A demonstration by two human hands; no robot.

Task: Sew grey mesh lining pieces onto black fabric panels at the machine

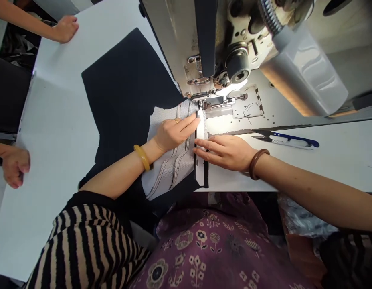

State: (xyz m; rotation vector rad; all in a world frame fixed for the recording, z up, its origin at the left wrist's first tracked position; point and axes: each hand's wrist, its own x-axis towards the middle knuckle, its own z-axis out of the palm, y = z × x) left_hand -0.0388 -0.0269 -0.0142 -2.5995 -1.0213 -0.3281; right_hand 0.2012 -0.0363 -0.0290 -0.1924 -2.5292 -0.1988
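Note:
My left hand (176, 131) lies flat on a light grey mesh fabric piece (162, 176) with curved stitched seams, its fingertips at a narrow white strip (200, 172). From the other side, my right hand (229, 151) rests its outstretched fingers on the same strip. The strip has dark edging and runs up to the needle area of the sewing machine (201, 96). Under the mesh spreads a large dark fabric panel (126, 84), reaching across the table to the left. Both hands are open, pressing the layers from above.
Blue-handled thread snips (288, 140) lie right of my right hand. The machine's head and a grey lamp housing (306, 68) overhang the work. Loose threads lie on the needle plate (249, 108). At the left, another person's hands (65, 30) rest at the white table's (62, 112) edge.

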